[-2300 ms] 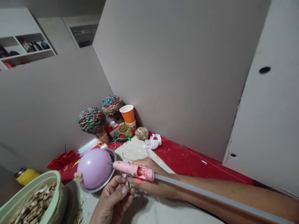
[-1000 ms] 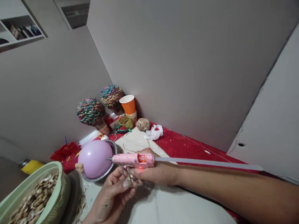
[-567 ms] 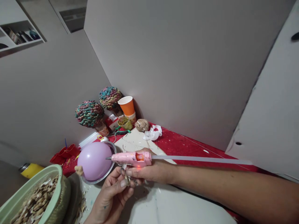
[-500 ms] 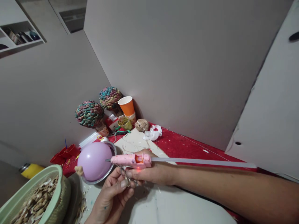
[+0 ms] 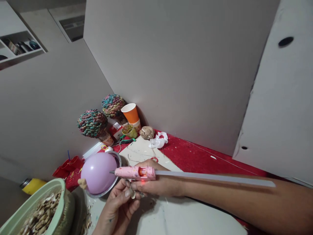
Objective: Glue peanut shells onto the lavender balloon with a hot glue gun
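Observation:
My right hand (image 5: 158,186) is wrapped round a pink glue gun (image 5: 133,173), its nozzle pointing left and a long glue stick (image 5: 215,178) jutting out behind over my forearm. Just below the gun, my left hand (image 5: 119,204) pinches a small pale shell piece (image 5: 133,194), with the fingertips of both hands close together. A purple balloon (image 5: 99,173) rests in a metal bowl (image 5: 119,160) left of the nozzle. Some peanut shells (image 5: 82,183) are stuck on the balloon's left side.
A green basket (image 5: 64,202) of peanut shells stands at the lower left. Behind are two colourful shell-covered balls (image 5: 92,123), an orange cup (image 5: 130,113), a twine ball (image 5: 147,132) and crumpled tissue (image 5: 158,140). A yellow bottle (image 5: 34,186) lies far left. Grey panels rise behind.
The camera view has shifted slightly. Both hands remain close together beside the balloon, and the shell piece shows a little more clearly between the fingers.

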Demonstrator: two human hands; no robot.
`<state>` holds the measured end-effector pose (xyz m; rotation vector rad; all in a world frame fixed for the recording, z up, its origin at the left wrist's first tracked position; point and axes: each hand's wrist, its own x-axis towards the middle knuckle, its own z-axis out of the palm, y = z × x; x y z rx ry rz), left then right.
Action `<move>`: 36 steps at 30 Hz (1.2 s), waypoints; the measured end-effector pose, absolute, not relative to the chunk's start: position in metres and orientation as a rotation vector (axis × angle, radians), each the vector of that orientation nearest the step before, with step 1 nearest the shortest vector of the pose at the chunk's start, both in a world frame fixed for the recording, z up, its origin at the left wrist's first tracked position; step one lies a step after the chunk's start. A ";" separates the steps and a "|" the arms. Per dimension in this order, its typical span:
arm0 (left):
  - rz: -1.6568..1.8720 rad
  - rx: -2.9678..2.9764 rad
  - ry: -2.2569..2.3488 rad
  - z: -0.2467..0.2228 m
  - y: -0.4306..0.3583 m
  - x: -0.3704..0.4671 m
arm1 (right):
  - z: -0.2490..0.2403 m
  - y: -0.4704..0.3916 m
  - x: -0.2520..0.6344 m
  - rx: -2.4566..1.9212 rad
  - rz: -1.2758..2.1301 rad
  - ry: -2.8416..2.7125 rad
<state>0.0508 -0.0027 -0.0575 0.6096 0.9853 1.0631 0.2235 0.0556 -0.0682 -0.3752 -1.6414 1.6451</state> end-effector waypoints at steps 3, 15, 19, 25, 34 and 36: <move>1.062 0.631 0.987 -0.057 -0.003 0.052 | -0.069 0.055 0.223 -0.352 1.715 -1.634; 1.064 0.655 0.978 -0.063 0.000 0.048 | -0.065 0.053 0.226 -0.404 1.750 -1.599; 1.037 0.662 0.935 -0.064 -0.001 0.045 | -0.069 0.056 0.228 -0.381 1.736 -1.628; 0.987 0.685 0.893 -0.066 0.001 0.039 | -0.072 0.059 0.225 -0.388 1.681 -1.682; 1.102 0.908 1.015 -0.087 0.010 0.012 | -0.061 0.058 0.229 -0.724 1.497 -1.569; 1.139 0.982 1.068 -0.094 0.009 0.003 | -0.067 0.059 0.228 -0.833 1.433 -1.577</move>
